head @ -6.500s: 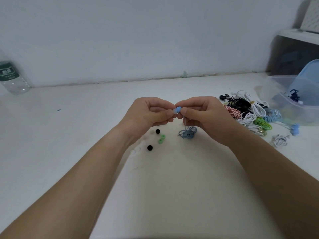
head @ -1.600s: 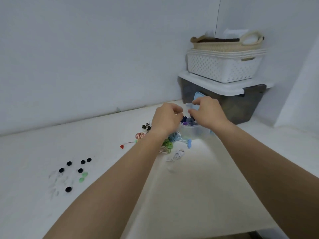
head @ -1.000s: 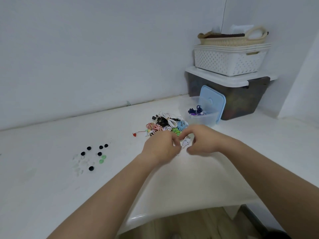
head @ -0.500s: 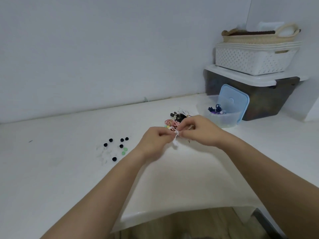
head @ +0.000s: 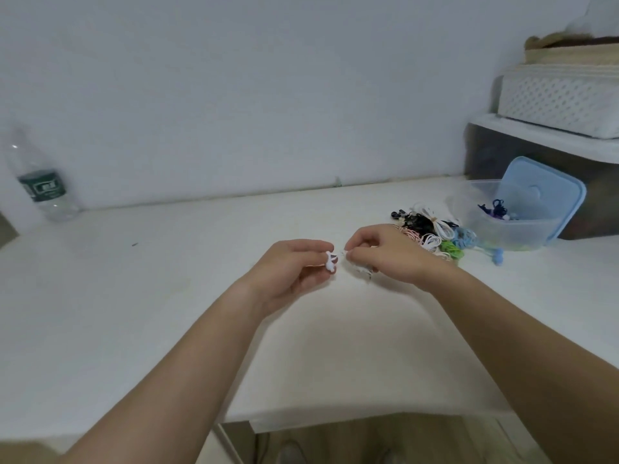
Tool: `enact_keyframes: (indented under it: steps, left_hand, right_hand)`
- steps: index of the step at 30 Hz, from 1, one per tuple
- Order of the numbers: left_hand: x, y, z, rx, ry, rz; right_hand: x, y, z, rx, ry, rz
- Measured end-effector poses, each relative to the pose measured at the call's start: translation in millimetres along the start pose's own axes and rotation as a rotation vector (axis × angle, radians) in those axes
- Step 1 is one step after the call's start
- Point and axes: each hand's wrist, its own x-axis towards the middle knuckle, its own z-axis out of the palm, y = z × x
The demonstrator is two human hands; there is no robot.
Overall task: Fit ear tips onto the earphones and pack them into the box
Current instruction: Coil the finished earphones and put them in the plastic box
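Note:
My left hand pinches the buds of a white earphone at its fingertips. My right hand pinches the same earphone's thin white cord a few centimetres to the right, with the coiled rest hanging under its palm. Both hands hover above the white table. A heap of coiled earphones in black, white, pink, green and blue lies just right of my right hand. The clear plastic box with a few dark earphones inside stands beyond the heap. The loose ear tips are hidden behind my left arm.
The box's blue lid leans upright against it. A dark storage bin with white baskets on top stands in the right corner. A water bottle stands far left by the wall. The table's front edge shows below my arms.
Both hands left the box, picked a white earphone from beside the heap and drew it left. The hands have now pulled slightly apart and the view has swung left.

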Motion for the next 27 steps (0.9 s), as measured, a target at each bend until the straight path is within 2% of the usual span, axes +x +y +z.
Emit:
enact_keyframes:
  steps: [2, 7, 9, 11, 13, 20, 24, 27]
  left_hand:
    - [2.2, -3.2, -3.6, 0.070, 0.021, 0.049]
    - [10.6, -5.5, -8.1, 0.253, 0.115, 0.168]
    - [13.4, -4.6, -6.3, 0.277, 0.138, 0.189]
    - [15.0, -4.0, -3.5, 0.283, 0.135, 0.202]
    - [15.4, -3.6, -1.6, 0.285, 0.127, 0.213]
    - [15.7, -3.0, 2.4, 0.283, 0.135, 0.226]
    - [16.0, -4.2, 3.4, 0.189, 0.108, 0.204]
    - [14.4, 3.1, -0.5, 0.202, 0.127, 0.188]
  right_hand:
    - [3.2, -0.1, 3.6, -0.014, -0.011, -0.002]
    - [6.9, 2.7, 6.5, -0.224, -0.011, -0.046]
    - [5.2, 0.3, 6.9, -0.122, 0.025, -0.082]
    - [5.1, -3.3, 8.7, 0.037, -0.013, -0.090]
    - [7.4, -5.0, 11.0, 0.099, -0.028, -0.100]
    - [14.0, 3.4, 4.4, 0.208, -0.054, -0.108]
    - [15.8, 6.1, -0.2, 0.182, -0.106, -0.120]
    - [17.8, 5.7, -0.7, 0.154, -0.083, -0.102]
